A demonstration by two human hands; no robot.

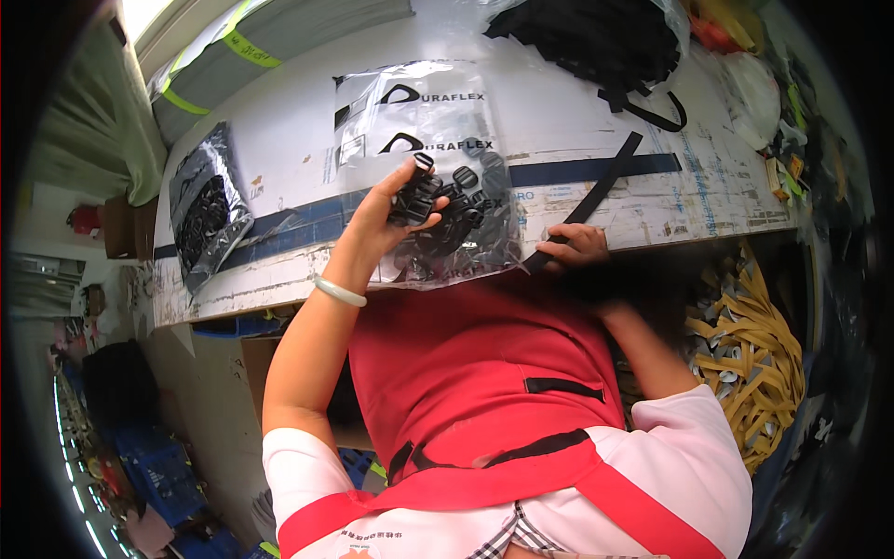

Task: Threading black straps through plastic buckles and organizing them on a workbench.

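Several small black plastic buckles (414,200) are gathered in my left hand (377,210), whose fingers curl round them. That hand is over a clear plastic bag (372,112) with more black buckles (456,224) inside and at its near end. At the table's front edge, my right hand (575,246) is closed on the near end of a black webbing strap (605,186). The strap slants away to the right across the tabletop. Dark blur below the right hand hides part of my forearm.
A second clear bag of black pieces (209,210) lies at the left. A heap of black straps (596,42) in plastic sits at the far right. Grey wrapped stacks (223,65) stand far left. Yellow straps (750,363) hang in a pile below the table's right end.
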